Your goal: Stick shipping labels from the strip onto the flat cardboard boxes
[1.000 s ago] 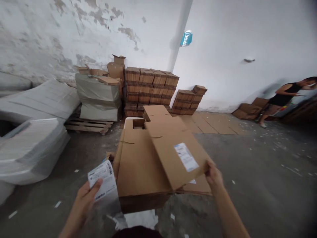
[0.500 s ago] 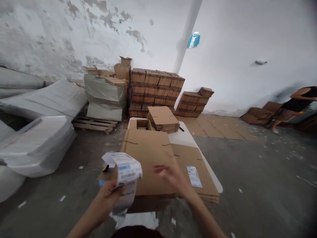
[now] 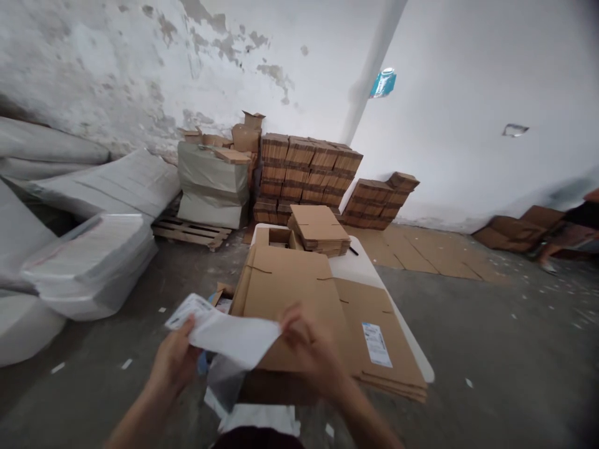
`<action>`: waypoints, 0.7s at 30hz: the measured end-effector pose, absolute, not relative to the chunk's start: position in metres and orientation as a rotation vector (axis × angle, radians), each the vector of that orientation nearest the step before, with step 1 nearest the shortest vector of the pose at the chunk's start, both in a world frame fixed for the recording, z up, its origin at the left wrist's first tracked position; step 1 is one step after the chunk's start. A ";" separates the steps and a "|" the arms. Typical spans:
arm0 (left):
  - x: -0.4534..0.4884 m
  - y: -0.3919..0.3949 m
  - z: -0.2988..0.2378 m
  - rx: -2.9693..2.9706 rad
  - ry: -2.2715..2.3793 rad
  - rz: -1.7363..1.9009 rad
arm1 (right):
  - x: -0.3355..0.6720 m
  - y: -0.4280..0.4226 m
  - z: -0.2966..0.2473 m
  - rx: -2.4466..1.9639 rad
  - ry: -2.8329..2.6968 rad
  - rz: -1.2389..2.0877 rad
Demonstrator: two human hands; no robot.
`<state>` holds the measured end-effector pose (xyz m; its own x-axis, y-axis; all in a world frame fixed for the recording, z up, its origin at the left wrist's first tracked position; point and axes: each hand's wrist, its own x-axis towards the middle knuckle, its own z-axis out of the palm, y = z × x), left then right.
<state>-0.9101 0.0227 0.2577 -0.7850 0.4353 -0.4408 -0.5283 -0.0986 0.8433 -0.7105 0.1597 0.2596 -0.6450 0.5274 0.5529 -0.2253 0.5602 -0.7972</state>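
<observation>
My left hand [image 3: 176, 357] is closed on a strip of shipping labels [image 3: 229, 337], whose lower part hangs down in front of me. At the strip's right end, the fingers of my right hand [image 3: 309, 349] pinch its edge, slightly blurred. Beneath my hands lies a stack of flat cardboard boxes [image 3: 290, 280]. To its right, another flat cardboard stack [image 3: 388, 305] carries a stuck-on shipping label [image 3: 377, 344]. Both stacks rest on a white table [image 3: 358, 265].
At the table's far end are a smaller cardboard stack [image 3: 321, 226], an open box [image 3: 279, 237] and a black marker-like object [image 3: 354, 251]. Bundled cardboard [image 3: 309, 168] stands by the wall. Wrapped white bundles [image 3: 93, 262] lie left. Another person [image 3: 580, 227] is at far right.
My right hand has come from above the cardboard to pinch the label strip's end. The strip is now stretched between both hands, its blank side showing. The view has shifted slightly left.
</observation>
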 end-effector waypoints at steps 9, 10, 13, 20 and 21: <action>-0.898 0.017 0.237 0.073 1.752 1.575 | -0.720 0.224 0.186 -1.057 -2.303 0.748; -0.892 0.021 0.235 0.096 1.783 1.525 | -0.716 0.221 0.176 -1.079 -2.376 0.692; -0.885 0.031 0.230 0.219 1.779 1.491 | -0.692 0.226 0.148 -1.345 -2.297 0.687; -0.894 0.033 0.236 0.412 1.702 1.514 | -0.557 0.292 0.118 -1.707 -1.666 0.814; -0.896 0.032 0.240 0.445 1.764 1.552 | -0.528 0.303 0.115 -1.766 -1.620 0.718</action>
<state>-0.8961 0.0316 0.2396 -0.6717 0.6801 -0.2937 -0.2049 0.2105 0.9559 -0.5283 0.3029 0.1151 0.0960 0.9952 0.0212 0.6525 -0.0469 -0.7563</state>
